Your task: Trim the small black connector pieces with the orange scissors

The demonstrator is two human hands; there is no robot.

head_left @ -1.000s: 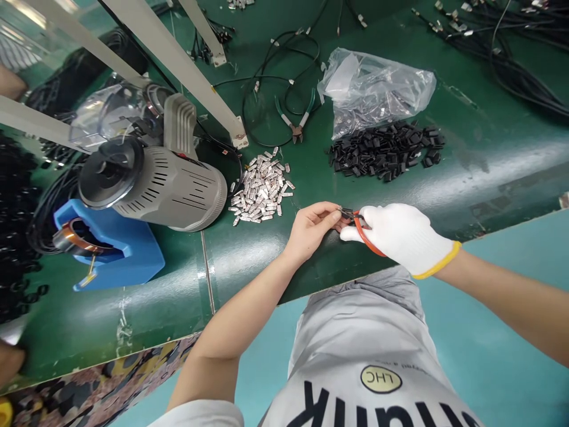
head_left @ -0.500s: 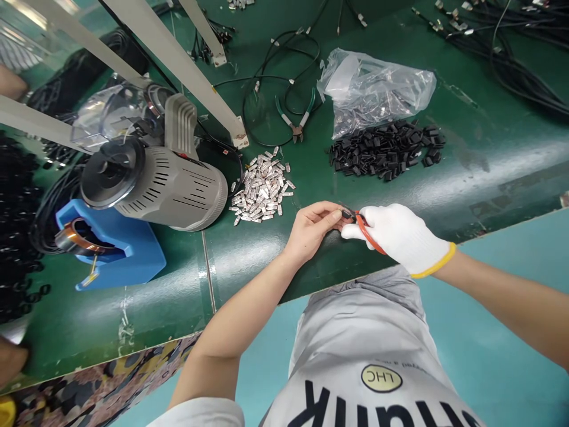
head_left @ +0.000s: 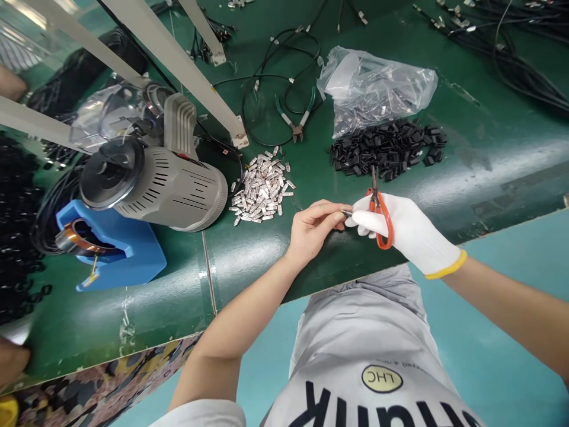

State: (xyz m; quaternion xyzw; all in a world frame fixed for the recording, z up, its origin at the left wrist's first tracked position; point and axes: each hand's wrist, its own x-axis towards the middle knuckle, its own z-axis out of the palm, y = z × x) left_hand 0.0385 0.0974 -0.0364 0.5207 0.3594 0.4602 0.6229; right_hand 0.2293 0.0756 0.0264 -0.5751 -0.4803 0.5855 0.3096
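My bare left hand (head_left: 312, 232) pinches a small part with a metallic-looking end (head_left: 347, 213) between thumb and fingertips, just over the table's front edge. Its exact kind is too small to tell. In my right hand (head_left: 411, 232), which wears a white glove with a yellow cuff, rest red-handled pliers (head_left: 384, 220). Their narrow jaws point away from me, toward a heap of small black plastic pieces (head_left: 386, 151). The gloved thumb and finger also meet the small part at my left fingertips. Left of my hands lies a pile of small silver metal connectors (head_left: 262, 187).
A clear plastic bag (head_left: 382, 89) lies behind the black pieces. Green-handled cutters (head_left: 297, 127) and looped black cables (head_left: 267, 59) are farther back. To the left stand a grey machine (head_left: 173, 184), a blue tape dispenser (head_left: 137, 249) and white frame posts (head_left: 178, 59). Another person's arm shows at far left.
The pliers' jaws have come away from the small part and swung round to point away from me. My gloved fingertips now touch the part; my left hand has barely moved.
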